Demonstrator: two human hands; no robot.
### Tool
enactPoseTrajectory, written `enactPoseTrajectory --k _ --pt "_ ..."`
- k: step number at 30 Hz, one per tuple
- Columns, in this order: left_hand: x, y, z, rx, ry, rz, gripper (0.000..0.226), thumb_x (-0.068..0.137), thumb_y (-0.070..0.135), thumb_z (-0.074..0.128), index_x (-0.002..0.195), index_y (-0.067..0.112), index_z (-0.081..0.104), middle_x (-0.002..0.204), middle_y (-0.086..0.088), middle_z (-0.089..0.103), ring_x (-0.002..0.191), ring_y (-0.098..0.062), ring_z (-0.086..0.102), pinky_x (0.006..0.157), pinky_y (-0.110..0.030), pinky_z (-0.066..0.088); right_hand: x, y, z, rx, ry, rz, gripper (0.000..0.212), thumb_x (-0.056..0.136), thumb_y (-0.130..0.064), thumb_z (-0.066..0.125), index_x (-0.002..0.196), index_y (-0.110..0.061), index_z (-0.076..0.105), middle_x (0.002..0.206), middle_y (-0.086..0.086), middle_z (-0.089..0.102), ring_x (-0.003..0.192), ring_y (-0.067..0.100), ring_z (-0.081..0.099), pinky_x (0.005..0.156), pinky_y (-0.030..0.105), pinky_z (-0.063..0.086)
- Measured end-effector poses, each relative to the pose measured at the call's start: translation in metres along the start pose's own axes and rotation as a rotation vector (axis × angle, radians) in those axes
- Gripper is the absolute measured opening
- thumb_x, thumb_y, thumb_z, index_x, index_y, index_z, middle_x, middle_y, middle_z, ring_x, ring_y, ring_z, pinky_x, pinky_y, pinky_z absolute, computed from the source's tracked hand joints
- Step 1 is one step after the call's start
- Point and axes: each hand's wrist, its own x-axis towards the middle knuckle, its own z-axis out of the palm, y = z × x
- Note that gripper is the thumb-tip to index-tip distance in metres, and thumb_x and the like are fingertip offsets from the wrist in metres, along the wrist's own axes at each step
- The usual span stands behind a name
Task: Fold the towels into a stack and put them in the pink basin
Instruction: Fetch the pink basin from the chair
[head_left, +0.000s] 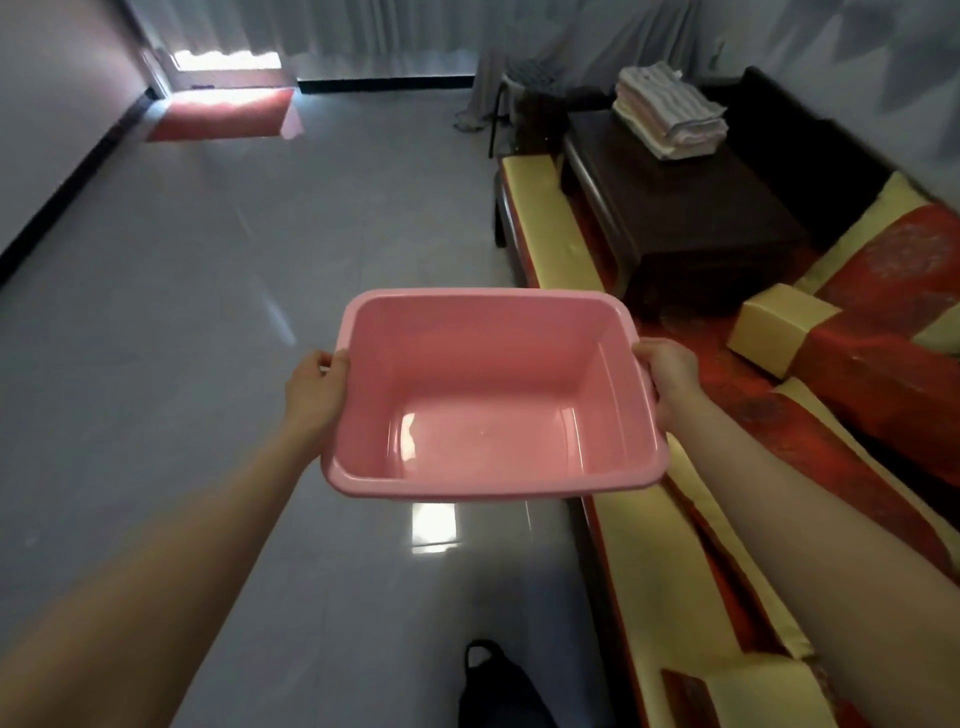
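Observation:
I hold the pink basin (483, 364) in the air over the tiled floor, with nothing inside it. My left hand (314, 387) grips its left rim and my right hand (670, 376) grips its right rim. A stack of folded towels (670, 111), striped on top with pale ones beneath, lies on the far end of a dark low table (691, 208) at the upper right, well beyond the basin.
A long bench with red and yellow cushions (857, 395) runs along the right side and carries the low table. A yellow block cushion (779, 332) lies on it. A red mat (223, 119) lies by the far doorway. Grey tiled floor (182, 312) spreads to the left.

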Motion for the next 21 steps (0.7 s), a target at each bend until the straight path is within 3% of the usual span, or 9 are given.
enactPoseTrajectory --k 7,11,13,18,21 --pt "0.136 0.005 -0.008 -0.008 0.065 -0.097 0.034 0.094 0.036 0.045 0.097 0.005 0.059 0.095 -0.013 0.060 0.083 -0.026 0.054 0.072 -0.032 0.040 0.080 -0.050 0.128 -0.060 -0.039 -0.003 0.012 0.073 -0.002 0.056 0.080 -0.010 0.063 0.071 0.007 0.057 0.062 0.020 0.053 0.054 0.025 0.046" --pt "0.220 0.013 0.007 -0.013 0.039 -0.119 0.029 0.095 0.034 0.045 0.092 0.007 0.056 0.091 -0.013 0.059 0.081 -0.026 0.054 0.071 -0.032 0.038 0.139 -0.076 0.190 -0.084 -0.012 0.009 0.008 0.071 -0.004 0.057 0.067 -0.012 0.057 0.065 0.006 0.052 0.065 0.022 0.052 0.054 0.027 0.045" --pt "0.264 0.019 0.018 -0.032 0.018 -0.111 0.029 0.095 0.034 0.044 0.092 0.007 0.056 0.091 -0.013 0.060 0.082 -0.027 0.054 0.072 -0.033 0.040 0.170 -0.088 0.215 -0.101 0.000 0.016 0.004 0.072 -0.006 0.057 0.073 -0.009 0.060 0.071 0.008 0.057 0.068 0.023 0.056 0.056 0.029 0.048" --pt "0.397 0.069 0.052 -0.019 -0.056 -0.082 0.033 0.095 0.034 0.045 0.096 0.004 0.058 0.091 -0.011 0.060 0.082 -0.027 0.054 0.072 -0.033 0.039 0.254 -0.135 0.272 -0.061 0.062 0.040 0.027 0.077 -0.012 0.059 0.103 -0.011 0.067 0.090 0.007 0.066 0.080 0.024 0.065 0.058 0.029 0.047" --pt "0.460 0.113 0.079 -0.005 -0.097 -0.027 0.033 0.095 0.033 0.045 0.098 0.003 0.059 0.092 -0.010 0.059 0.083 -0.025 0.054 0.072 -0.031 0.037 0.297 -0.166 0.285 -0.024 0.111 0.081 0.027 0.080 -0.013 0.059 0.106 -0.016 0.066 0.100 0.008 0.067 0.088 0.024 0.065 0.073 0.037 0.054"
